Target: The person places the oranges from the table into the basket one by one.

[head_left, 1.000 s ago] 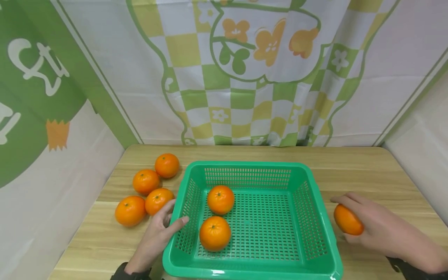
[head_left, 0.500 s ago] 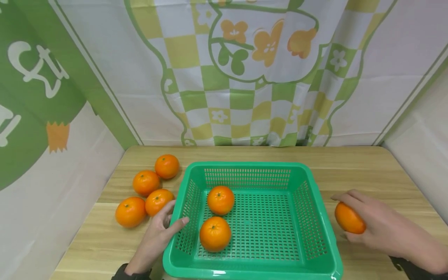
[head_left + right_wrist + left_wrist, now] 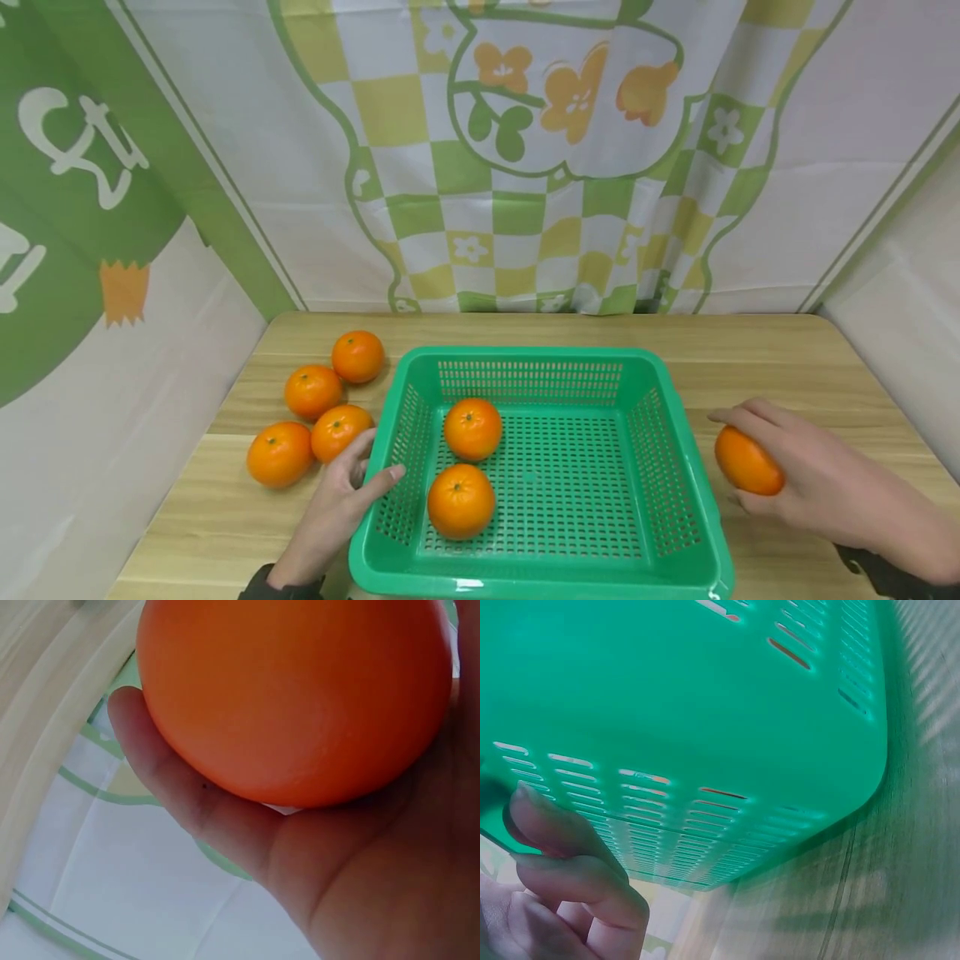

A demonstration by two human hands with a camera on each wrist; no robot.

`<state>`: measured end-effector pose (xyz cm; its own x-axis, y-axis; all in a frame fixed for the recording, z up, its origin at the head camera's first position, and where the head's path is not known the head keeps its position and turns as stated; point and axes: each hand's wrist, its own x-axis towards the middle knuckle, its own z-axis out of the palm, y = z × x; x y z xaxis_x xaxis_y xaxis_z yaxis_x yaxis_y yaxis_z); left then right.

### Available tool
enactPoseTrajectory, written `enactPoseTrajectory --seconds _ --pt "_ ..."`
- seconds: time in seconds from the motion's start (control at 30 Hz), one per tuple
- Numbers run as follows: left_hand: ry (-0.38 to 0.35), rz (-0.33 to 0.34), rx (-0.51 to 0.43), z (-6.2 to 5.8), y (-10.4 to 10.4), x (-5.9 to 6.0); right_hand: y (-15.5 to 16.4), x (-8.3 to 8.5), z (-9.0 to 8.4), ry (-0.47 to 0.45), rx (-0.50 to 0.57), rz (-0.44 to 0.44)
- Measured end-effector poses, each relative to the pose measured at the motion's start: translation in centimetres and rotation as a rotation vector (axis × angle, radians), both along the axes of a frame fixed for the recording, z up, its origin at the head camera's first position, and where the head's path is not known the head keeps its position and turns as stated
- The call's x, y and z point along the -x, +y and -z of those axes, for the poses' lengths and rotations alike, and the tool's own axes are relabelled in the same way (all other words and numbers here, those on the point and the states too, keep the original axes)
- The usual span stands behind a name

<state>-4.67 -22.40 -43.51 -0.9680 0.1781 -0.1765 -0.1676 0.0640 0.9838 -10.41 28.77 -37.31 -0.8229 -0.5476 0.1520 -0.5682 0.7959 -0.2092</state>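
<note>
A green perforated basket point(image 3: 675, 425) stands on the wooden table and holds two oranges point(image 3: 472, 428) point(image 3: 461, 500). My left hand point(image 3: 341, 492) grips the basket's left rim, thumb over the edge; the left wrist view shows its fingers point(image 3: 577, 889) against the basket wall point(image 3: 705, 712). My right hand point(image 3: 806, 479) holds an orange point(image 3: 746, 461) just right of the basket, slightly above the table. In the right wrist view that orange point(image 3: 292, 694) fills the frame, cupped by the hand's fingers point(image 3: 195, 795).
Several loose oranges lie on the table left of the basket, among them one point(image 3: 280, 452) at the front and one point(image 3: 357, 356) at the back. A patterned green and white cloth point(image 3: 525, 167) hangs behind the wooden table point(image 3: 750, 350); white walls close both sides.
My right hand has lifted the orange slightly off the table and upward. The left hand and the basket have stayed where they were.
</note>
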Motion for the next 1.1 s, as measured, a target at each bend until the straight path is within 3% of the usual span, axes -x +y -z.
enactPoseTrajectory --seconds 1.1 --pt "-0.018 0.001 -0.003 -0.2 0.0 0.1 -1.9 0.9 -1.6 0.133 0.065 -0.118"
